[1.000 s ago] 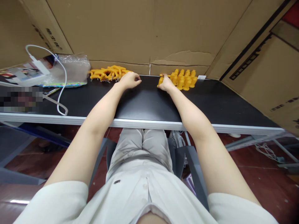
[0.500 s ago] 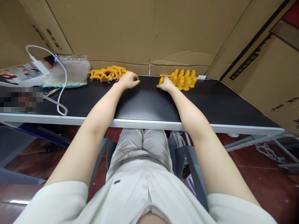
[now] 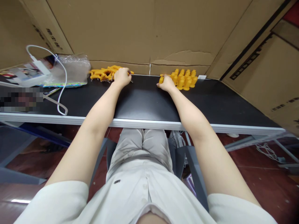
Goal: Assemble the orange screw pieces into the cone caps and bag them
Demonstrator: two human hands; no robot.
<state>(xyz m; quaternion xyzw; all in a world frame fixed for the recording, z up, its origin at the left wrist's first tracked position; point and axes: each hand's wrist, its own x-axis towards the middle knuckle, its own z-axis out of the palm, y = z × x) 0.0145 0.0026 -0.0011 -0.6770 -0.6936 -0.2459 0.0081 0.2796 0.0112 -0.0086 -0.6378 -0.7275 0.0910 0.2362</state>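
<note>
On the far left of the dark tabletop lies a heap of yellow branching pieces (image 3: 102,74) with small metal chains. My left hand (image 3: 122,77) is closed at the heap's right end, its fingers curled down. A yellow tip and a bit of chain stick out beside those fingers; most of the grip is hidden. My right hand (image 3: 167,83) wraps round a yellow bottle-shaped piece (image 3: 161,80), near the back edge. Just right of it, several similar yellow bottle-shaped pieces (image 3: 187,82) stand upright in rows, close together.
Cardboard panels (image 3: 130,34) rise behind the black tabletop (image 3: 144,102). To the left are a clear plastic bag (image 3: 72,70), a white cable (image 3: 65,81) and a white adapter (image 3: 41,67). A small white label (image 3: 202,77) lies behind the rows. A metal rail (image 3: 149,123) forms the front edge.
My left hand has shifted slightly left and up, and its fingers have curled in on the yellow heap's right end. My right hand stays almost still.
</note>
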